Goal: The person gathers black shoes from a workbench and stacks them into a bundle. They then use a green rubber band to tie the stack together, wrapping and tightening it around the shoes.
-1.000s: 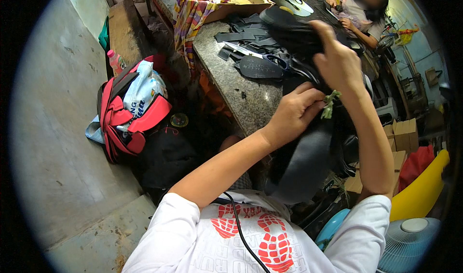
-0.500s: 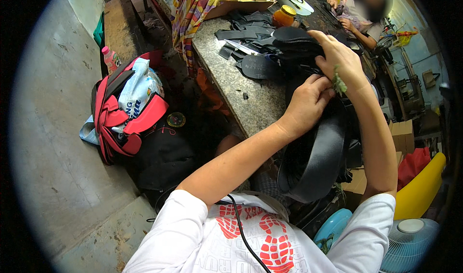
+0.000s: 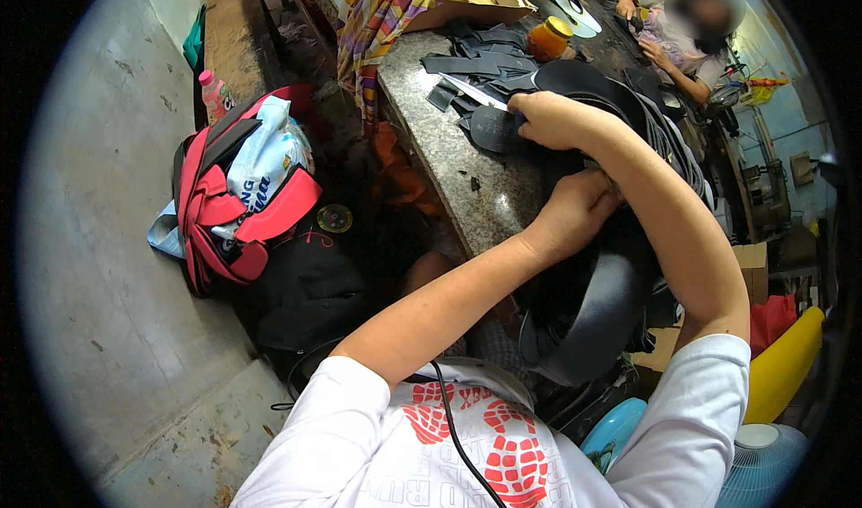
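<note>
My right hand (image 3: 549,119) reaches across to the table, its fingers curled at the dark blue handle of a pair of scissors (image 3: 473,91). The silver blades point away to the left, over black cut pieces. Pinched closed, my left hand (image 3: 579,210) rests against a large bundle of curved black strips (image 3: 588,315). A bit of green stringy strip (image 3: 614,186) shows at its fingertips, mostly covered by my right forearm. Beside the scissors lies a rounded black flat piece (image 3: 496,131).
Black scraps (image 3: 489,46) cover part of the speckled stone table (image 3: 422,113). An orange jar (image 3: 549,38) with a yellow lid stands beyond. A red and black bag (image 3: 211,212) sits at left. Across the table another person's hand (image 3: 654,53) is visible.
My right hand has moved left and nearer, from atop the black bundle to the scissors' handle. My left hand stays pinched at the bundle, slightly lower in view.
</note>
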Demonstrator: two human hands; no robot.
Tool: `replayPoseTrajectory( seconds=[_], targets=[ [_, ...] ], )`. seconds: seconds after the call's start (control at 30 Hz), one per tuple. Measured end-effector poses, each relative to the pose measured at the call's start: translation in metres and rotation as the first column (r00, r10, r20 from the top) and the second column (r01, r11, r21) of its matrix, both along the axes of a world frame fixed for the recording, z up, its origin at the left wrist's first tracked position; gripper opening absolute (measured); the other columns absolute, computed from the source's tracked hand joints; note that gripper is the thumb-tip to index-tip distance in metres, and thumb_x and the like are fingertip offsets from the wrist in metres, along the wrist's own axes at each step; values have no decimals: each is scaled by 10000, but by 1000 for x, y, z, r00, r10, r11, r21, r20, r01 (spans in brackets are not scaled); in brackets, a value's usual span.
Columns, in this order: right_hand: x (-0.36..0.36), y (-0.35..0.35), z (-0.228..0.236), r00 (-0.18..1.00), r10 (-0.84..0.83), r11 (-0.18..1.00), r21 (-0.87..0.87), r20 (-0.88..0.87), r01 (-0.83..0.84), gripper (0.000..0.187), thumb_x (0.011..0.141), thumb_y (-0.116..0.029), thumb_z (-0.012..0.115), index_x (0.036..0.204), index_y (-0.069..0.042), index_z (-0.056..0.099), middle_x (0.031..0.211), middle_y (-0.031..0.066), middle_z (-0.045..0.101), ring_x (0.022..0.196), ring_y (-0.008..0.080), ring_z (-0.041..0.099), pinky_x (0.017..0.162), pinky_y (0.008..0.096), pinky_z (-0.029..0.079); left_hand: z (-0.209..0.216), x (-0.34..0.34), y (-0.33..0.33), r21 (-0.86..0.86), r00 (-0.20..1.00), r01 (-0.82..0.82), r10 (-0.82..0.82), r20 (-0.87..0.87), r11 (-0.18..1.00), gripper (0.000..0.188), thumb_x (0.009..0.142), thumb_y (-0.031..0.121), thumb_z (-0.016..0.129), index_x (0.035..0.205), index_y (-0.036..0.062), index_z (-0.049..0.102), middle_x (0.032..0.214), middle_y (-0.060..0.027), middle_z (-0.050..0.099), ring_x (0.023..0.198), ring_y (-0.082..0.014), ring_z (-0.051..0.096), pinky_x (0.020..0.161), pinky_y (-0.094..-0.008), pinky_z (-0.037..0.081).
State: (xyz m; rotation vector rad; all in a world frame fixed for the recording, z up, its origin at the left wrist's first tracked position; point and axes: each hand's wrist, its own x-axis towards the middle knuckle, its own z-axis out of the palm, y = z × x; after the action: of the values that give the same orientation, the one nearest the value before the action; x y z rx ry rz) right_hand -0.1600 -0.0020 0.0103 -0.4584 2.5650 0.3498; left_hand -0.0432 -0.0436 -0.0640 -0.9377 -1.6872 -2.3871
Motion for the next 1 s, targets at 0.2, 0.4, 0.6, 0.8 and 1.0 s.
replayPoseTrajectory(
  seconds=[0.2,0.4,0.6,0.8,1.0],
  targets=[
    [20,2,0,998,59,995,-86,-3,-59,350,902,-153,644,1220,-5,650,1121,231,696,1087,394,652,972,451,498,-10,-1,4,-80,995,-63,56,-83,995,191,926,87,635,1070,-33,669,1002,-242,695,937,-399,677,828,-403,520],
    [30,10,1,990,138,959,-252,1,-133,254,930,-158,609,1099,17,681,1050,209,714,983,344,703,881,421,550,-15,3,5,-99,995,-53,45,-90,994,167,881,59,657,1016,-37,679,993,-247,692,942,-410,673,819,-415,521],
    [6,-6,-6,949,-314,948,-46,30,315,237,968,-158,563,1042,35,679,820,168,721,611,253,725,584,370,578,-13,1,6,-16,985,-145,143,-98,989,147,886,62,655,987,-43,680,945,-252,685,886,-396,670,780,-410,509],
    [3,0,-14,982,-191,975,-116,-13,188,302,833,-217,782,946,50,698,806,201,721,644,262,730,623,370,582,-15,2,0,7,994,-57,56,90,998,160,908,89,660,972,-58,669,869,-235,676,812,-315,675,744,-398,500],
    [0,-1,-15,952,-293,954,-99,-93,284,310,769,-194,837,979,8,733,867,183,735,802,292,744,720,385,593,-17,-2,2,-47,997,-65,67,27,997,169,909,83,659,988,-67,656,887,-218,700,790,-272,680,727,-365,512]
  ],
)
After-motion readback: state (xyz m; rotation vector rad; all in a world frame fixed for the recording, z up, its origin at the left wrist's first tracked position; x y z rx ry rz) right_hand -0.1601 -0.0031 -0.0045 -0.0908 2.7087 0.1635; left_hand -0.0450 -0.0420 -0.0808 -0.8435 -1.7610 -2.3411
